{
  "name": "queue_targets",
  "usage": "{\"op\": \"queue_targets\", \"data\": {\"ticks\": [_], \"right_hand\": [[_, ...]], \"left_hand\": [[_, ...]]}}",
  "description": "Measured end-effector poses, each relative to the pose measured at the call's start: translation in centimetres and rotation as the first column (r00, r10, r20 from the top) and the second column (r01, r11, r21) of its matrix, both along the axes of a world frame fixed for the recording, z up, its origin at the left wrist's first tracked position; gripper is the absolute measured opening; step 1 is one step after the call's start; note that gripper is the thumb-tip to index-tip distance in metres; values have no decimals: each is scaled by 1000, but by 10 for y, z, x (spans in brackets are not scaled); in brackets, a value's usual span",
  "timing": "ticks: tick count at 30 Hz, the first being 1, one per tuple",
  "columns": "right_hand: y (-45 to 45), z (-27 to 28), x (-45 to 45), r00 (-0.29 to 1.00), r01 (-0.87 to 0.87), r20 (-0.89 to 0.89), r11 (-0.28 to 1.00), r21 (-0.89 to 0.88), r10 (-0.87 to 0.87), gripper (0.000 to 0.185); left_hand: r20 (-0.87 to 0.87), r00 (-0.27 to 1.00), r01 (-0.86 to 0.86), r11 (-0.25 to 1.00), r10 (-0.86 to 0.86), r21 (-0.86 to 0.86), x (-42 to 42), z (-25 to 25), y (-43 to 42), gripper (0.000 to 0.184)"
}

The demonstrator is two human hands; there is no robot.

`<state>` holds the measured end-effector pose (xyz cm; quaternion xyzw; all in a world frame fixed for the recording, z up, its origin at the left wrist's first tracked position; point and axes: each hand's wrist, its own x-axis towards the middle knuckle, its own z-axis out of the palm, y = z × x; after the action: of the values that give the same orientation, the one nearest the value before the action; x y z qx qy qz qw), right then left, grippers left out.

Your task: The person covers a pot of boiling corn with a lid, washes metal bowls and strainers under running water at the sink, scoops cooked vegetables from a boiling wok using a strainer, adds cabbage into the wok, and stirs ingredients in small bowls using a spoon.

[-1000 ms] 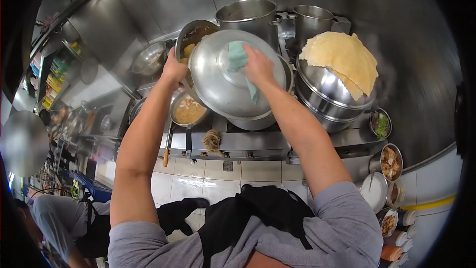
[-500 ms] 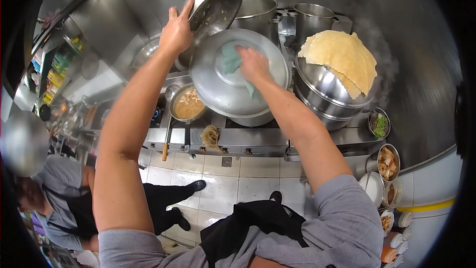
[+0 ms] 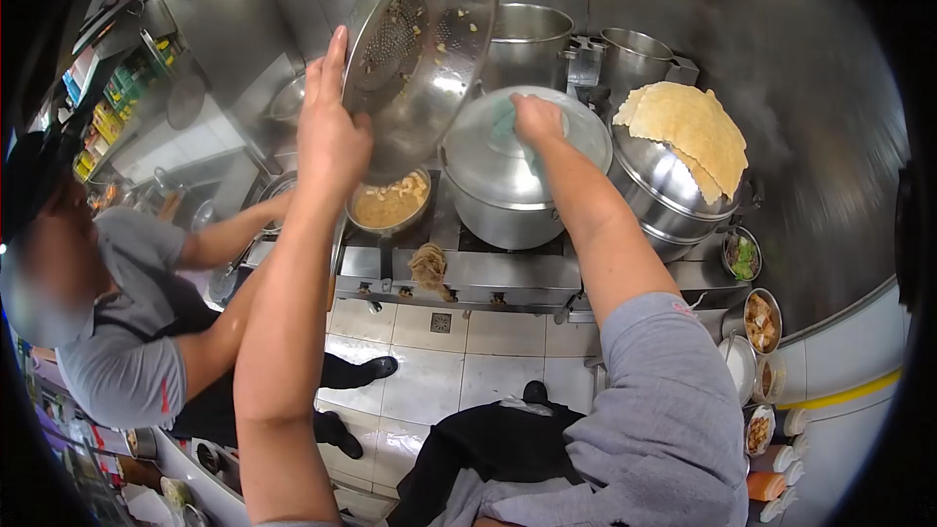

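A tilted metal colander [image 3: 439, 59] with bits of food stuck inside is held up at its left rim by my left hand [image 3: 332, 127], the fingers pressed along its outside. My right hand [image 3: 537, 119] is closed on a green cloth [image 3: 504, 125] at the top of the large pot's lid [image 3: 576, 151]. This lid lies on the big pot [image 3: 503, 222] on the stove. Just below the colander, a pan of brownish food with pale pieces [image 3: 390, 205] sits on the stove.
At left a co-worker [image 3: 127, 332] reaches an arm toward the stove. A steamer [image 3: 649, 176] topped with flat bread [image 3: 688, 127] stands right of the pot. Two open pots [image 3: 532, 24] are behind. Bowls of food [image 3: 761, 322] line the right side. A brown cloth [image 3: 427, 266] hangs at the stove's front.
My left hand has raised the colander away from the pot and tipped it. The lid now sits level on the pot, under my right hand. The co-worker has come closer at left.
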<state>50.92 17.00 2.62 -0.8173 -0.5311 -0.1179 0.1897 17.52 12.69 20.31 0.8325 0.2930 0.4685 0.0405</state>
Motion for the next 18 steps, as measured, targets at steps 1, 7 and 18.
{"op": "queue_targets", "data": {"ticks": [1,7,18], "right_hand": [[1,-3,0,1000,-5,4,1000,-1,5,37],[23,-25,11,999,31,-29,999,11,-30,33],[30,42,73,981,2,-195,989,151,27,40]], "left_hand": [[4,1000,-5,1000,5,-1,-8,-2,-8,85],[161,985,95,969,-58,-227,-61,-46,-69,82],[-239,941,-334,779,241,-531,-164,-182,-204,85]]}}
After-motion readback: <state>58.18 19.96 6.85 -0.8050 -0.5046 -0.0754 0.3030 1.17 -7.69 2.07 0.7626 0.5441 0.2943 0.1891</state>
